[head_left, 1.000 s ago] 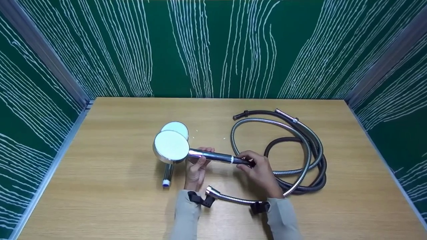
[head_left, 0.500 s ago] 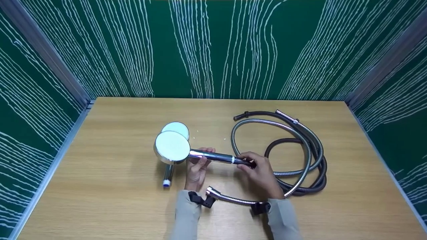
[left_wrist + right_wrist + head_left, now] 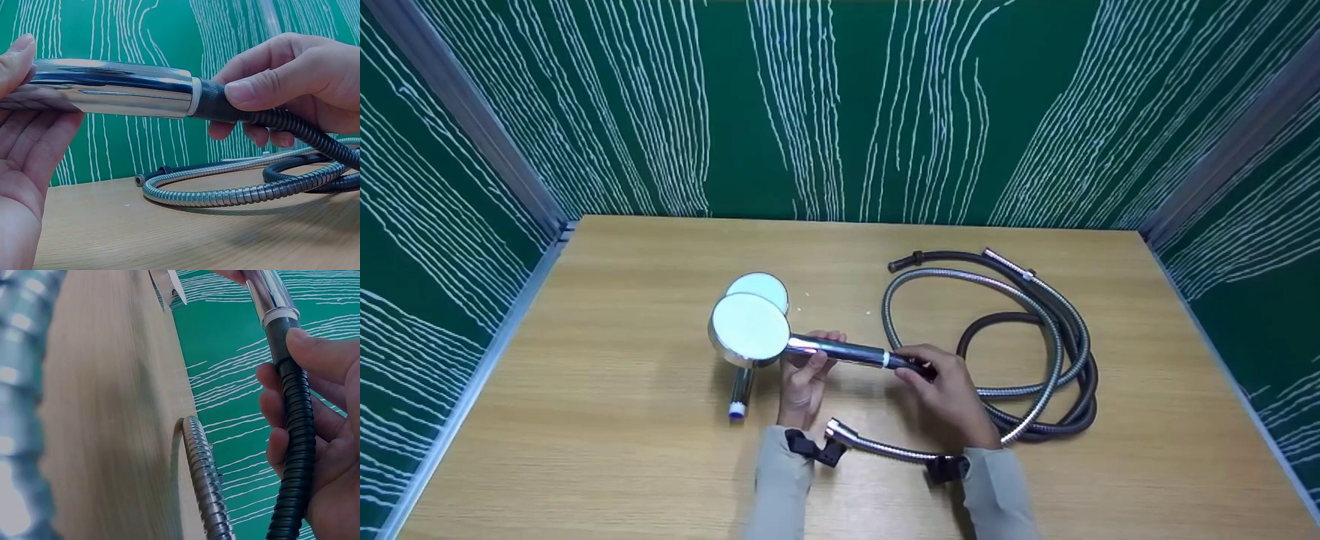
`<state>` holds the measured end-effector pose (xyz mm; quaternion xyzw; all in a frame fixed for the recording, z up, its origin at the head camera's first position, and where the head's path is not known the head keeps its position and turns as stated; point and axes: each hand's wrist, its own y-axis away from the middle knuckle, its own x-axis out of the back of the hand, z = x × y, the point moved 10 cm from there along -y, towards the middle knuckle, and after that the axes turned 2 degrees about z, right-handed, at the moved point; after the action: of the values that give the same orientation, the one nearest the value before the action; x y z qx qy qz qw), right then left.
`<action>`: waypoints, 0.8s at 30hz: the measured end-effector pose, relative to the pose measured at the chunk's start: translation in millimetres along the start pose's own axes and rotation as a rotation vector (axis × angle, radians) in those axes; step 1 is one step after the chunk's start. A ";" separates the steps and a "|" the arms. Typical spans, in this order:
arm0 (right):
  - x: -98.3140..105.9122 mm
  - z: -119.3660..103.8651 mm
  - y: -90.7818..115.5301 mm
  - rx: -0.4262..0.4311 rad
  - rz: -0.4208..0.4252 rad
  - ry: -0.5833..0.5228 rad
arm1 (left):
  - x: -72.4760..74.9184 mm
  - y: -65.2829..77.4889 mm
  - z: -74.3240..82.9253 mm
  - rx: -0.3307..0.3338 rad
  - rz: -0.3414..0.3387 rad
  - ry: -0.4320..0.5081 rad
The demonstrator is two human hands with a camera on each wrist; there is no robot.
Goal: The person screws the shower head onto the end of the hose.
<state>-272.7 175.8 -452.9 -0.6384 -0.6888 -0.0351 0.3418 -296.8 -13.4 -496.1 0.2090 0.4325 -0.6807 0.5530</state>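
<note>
A chrome shower head is held above the table, its round white face turned up. My left hand grips its handle with the thumb on top and the fingers beneath. Against the white ring at the handle's end sits the black connector nut of a black shower hose. My right hand pinches that nut between thumb and fingers, and the hose runs back through the palm.
Behind the held one, a second shower head lies on the table, partly covered. A silver shower hose lies coiled with the black one at the right; its chrome end rests between the forearms. Green walls enclose the wooden table.
The whole scene shifts slightly in the head view. Both hands, the shower head and the hose keep the same positions relative to one another.
</note>
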 end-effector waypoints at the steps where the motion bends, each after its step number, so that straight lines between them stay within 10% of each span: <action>1: 0.2 -1.0 -0.1 0.011 0.002 -0.002 | -0.5 -0.3 0.2 0.000 -0.003 -0.004; 12: -0.9 -6.0 0.3 0.069 -0.009 0.020 | -3.1 -0.9 1.2 -0.010 -0.025 -0.001; 24: -1.6 4.5 -0.3 -0.082 -0.023 -0.008 | -3.3 -0.8 0.9 -0.002 -0.029 0.004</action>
<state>-275.0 176.6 -457.0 -0.6439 -0.6955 -0.0649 0.3123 -296.4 -12.2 -492.8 0.2034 0.4374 -0.6878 0.5424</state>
